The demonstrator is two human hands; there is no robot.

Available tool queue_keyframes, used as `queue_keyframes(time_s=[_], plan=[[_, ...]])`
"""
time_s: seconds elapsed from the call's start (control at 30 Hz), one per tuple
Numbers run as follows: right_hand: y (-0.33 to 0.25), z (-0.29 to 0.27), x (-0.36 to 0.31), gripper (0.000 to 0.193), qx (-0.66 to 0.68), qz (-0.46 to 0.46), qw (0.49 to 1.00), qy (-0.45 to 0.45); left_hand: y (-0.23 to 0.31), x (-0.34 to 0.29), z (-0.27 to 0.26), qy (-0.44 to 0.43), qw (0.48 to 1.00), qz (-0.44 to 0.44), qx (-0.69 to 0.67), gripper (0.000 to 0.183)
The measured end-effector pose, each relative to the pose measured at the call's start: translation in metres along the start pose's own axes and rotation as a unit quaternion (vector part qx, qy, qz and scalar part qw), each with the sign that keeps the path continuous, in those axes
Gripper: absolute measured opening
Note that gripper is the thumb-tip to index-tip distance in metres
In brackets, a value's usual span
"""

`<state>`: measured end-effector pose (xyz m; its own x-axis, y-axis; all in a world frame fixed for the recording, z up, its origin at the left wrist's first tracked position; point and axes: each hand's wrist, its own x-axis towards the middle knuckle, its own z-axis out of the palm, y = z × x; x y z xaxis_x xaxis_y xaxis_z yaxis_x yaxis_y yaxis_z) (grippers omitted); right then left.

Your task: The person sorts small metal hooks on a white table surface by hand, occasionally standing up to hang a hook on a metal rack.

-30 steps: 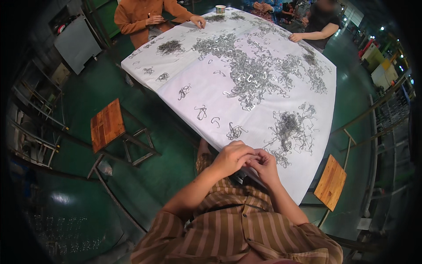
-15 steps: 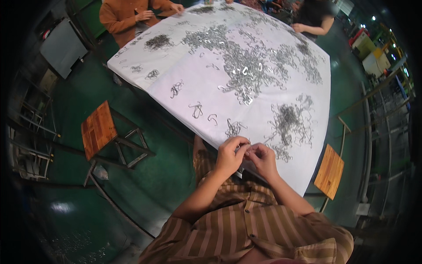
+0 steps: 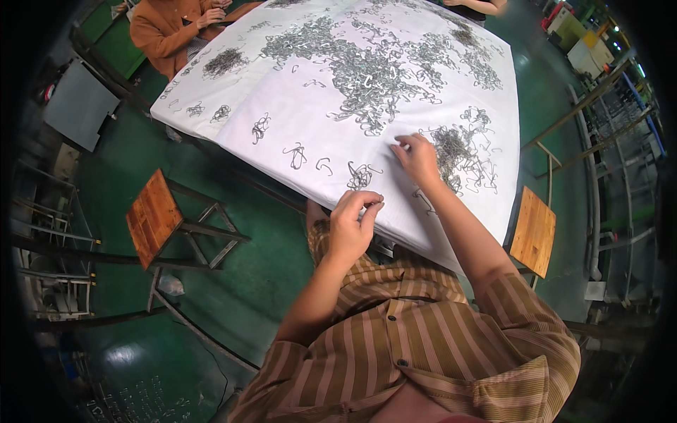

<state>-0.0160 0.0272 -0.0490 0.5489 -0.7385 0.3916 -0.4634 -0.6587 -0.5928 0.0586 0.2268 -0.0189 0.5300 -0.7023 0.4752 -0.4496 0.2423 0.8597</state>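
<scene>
Small dark piece [image 3: 381, 200] is at the left fingertips, just off the table's near edge; looks like a bent wire hook, but too small to confirm. Main change vs half a second ago: both hands were together at that edge, fingertips meeting; now they're split. Left hand [image 3: 349, 224] stays back near the edge, fingers curled, thumb and index closed on the piece. Right hand [image 3: 419, 159] has gone forward over the table [image 3: 338, 144], forearm running up and inward from the lower right, wrist bent a bit, thumb and fingers parted, so partly open. It sits between the main heap of silver hooks [image 3: 370, 77] and the dark tangle [image 3: 449, 149] to its right; can't tell whether it touches the cloth. Small hook cluster [image 3: 360, 176] lies just beyond the left hand, same place on the cloth as before. View has tipped down, so the table sits higher in frame and the far end is cropped. Co-worker in the orange jacket [image 3: 161, 46] now has both hands close together at the far left. Wooden stools left [image 3: 153, 220] and right [image 3: 534, 233] of the table.
</scene>
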Motion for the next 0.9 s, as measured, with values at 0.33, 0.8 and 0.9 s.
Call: queue_keyframes(time_s=[0.33, 0.8, 0.9], plan=[[0.019, 0.042, 0.066, 0.018, -0.007, 0.089, 0.995, -0.038, -0.004, -0.019, 0.003, -0.01, 1.0, -0.014, 0.007, 0.009], [0.024, 0.022, 0.047, 0.02, -0.048, 0.082, 0.991, -0.093, -0.008, -0.015, 0.028, -0.097, 0.99, -0.092, -0.053, 0.006], [0.026, 0.018, 0.054, 0.017, -0.021, 0.119, 0.986, -0.118, -0.025, -0.016, 0.041, -0.127, 0.987, -0.094, -0.022, 0.006]])
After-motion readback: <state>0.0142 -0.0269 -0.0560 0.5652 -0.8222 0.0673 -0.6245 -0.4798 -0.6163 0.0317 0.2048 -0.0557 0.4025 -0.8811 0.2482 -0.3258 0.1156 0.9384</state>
